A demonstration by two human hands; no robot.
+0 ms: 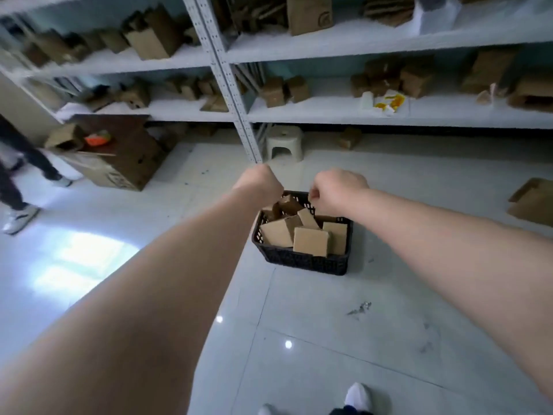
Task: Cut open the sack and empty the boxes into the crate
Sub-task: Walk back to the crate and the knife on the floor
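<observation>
Nothing legible. Dark print sits low on the big floor carton [119,175] (too blurred to read), and a round mark on the tall box [309,13] on the top shelf [359,40] is just as unclear. The boxes [310,241] in the crate [299,260] show plain faces.

The crate [302,260] is black with a lattice pattern. The boxes [311,241] are plain brown. The floor [329,324] is pale grey; the shelves [329,115] and stool [284,142] are white.
</observation>
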